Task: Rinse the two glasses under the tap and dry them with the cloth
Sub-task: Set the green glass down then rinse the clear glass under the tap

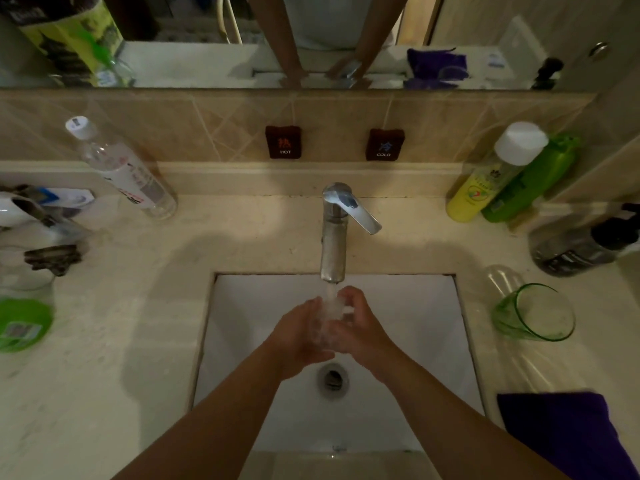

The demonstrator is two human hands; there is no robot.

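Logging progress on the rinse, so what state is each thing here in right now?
Tap: running.
Clear glass: under the stream, gripped by both hands.
Left hand: curled round the glass.
Right hand: curled round the glass.
Green glass: on the counter, untouched.
Purple cloth: on the counter, unused.

Tap (334,233) upper centre behind sink (433,323), both hands (301,336) beneath spout; glass (535,311) right of sink; cloth (568,434) lower right

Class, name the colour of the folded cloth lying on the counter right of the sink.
Purple, a dark shade; the cloth shows best in the head view.
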